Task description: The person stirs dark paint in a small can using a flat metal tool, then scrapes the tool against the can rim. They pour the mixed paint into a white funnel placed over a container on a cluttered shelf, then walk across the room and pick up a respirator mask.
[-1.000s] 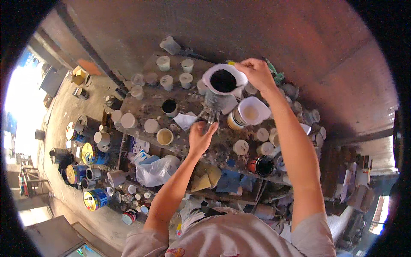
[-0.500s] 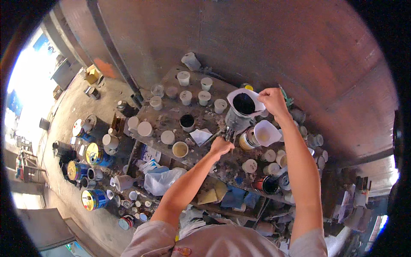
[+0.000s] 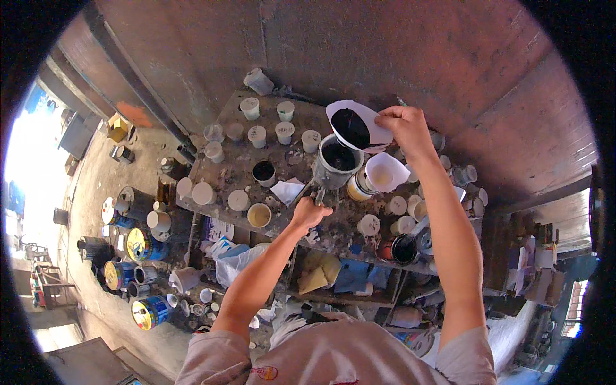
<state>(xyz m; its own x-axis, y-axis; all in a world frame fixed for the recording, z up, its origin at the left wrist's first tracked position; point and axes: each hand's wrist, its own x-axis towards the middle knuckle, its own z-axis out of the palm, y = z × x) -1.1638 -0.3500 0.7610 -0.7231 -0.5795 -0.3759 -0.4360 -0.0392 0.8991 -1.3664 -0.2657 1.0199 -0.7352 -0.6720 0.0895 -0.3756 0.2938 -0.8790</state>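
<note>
My right hand (image 3: 403,126) grips a white paper cone funnel (image 3: 355,124) stained black inside, held just above and to the right of a grey metal cup (image 3: 336,162) full of black paint. The cup sits on a spray gun whose handle my left hand (image 3: 308,212) grasps at the front of a paint-spattered wooden bench (image 3: 301,234). A second white paper cone (image 3: 384,172) rests in a can right of the cup.
Several small plastic cups (image 3: 256,135) and tins cover the bench. A folded white paper (image 3: 286,190) lies left of the gun. Paint cans (image 3: 140,242) stand on the floor at left. A rusty red wall (image 3: 398,51) rises behind the bench.
The view has shifted, so the bench sits further right and lower. My right hand has lifted the black-stained funnel slightly off the cup. My left hand stays on the gun handle.
</note>
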